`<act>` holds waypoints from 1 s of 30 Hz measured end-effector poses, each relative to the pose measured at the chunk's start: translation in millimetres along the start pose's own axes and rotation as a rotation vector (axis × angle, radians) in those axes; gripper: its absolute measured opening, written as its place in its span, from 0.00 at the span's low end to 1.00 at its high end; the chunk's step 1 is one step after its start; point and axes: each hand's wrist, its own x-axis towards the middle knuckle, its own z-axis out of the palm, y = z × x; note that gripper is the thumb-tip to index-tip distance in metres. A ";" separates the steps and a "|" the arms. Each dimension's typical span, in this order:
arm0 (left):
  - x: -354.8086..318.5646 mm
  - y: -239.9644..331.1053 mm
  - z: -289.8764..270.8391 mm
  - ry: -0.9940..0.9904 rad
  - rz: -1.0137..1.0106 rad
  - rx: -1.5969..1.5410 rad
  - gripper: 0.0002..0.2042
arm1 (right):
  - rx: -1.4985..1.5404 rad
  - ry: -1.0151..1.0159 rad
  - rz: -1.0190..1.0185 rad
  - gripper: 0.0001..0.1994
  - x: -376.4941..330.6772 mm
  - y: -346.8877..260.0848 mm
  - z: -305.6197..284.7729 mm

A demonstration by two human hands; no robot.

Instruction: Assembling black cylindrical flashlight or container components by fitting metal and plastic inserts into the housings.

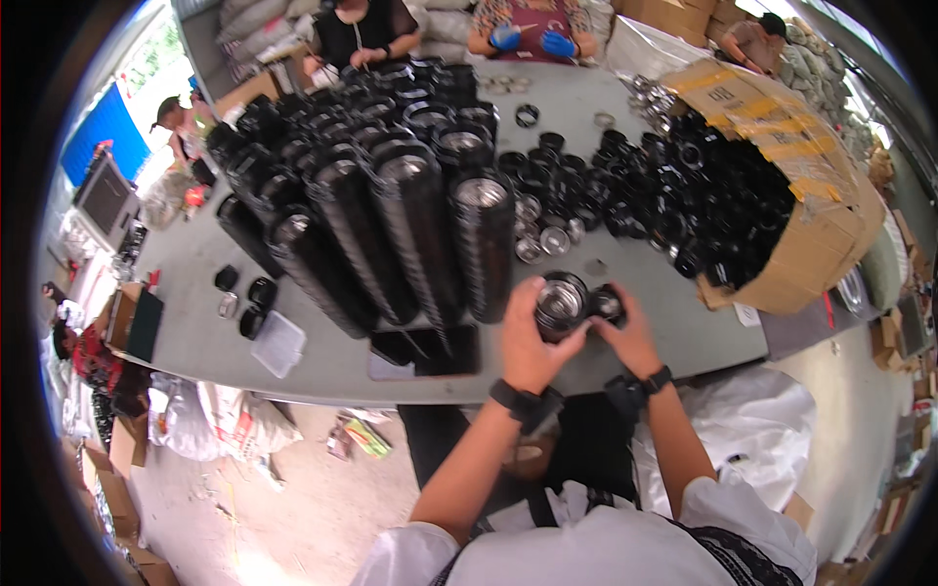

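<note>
My left hand (526,350) is closed around a round black part with a shiny metal inside (561,301), held just above the near side of the table. Close beside it, my right hand (637,344) grips a smaller-looking black ring (608,306) with a dark, partly shiny middle. The two pieces are side by side, and whether they touch I cannot tell. Tall stacks of black ringed parts with silver centres (415,225) stand just left of my hands. Beyond my hands lie several loose silver discs (554,240) and a heap of loose black rings (635,190).
A tipped cardboard box (811,244) spills black rings at the right of the grey table (674,342). A dark flat tray (454,354) and a clear plastic lid (278,344) lie near the front edge. Across the table are two people, one wearing blue gloves (557,44).
</note>
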 end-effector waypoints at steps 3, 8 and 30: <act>-4.0 5.3 -0.3 0.026 -0.089 -0.021 0.42 | 0.427 0.141 0.040 0.34 15.3 -66.7 -13.6; -1.3 10.1 0.0 0.005 -0.158 -0.122 0.52 | 0.160 -0.055 -0.370 0.33 23.4 -141.3 -28.0; -29.9 -20.1 -0.8 -0.293 -0.318 0.392 0.38 | 0.288 -0.318 0.037 0.39 -3.6 -35.7 33.3</act>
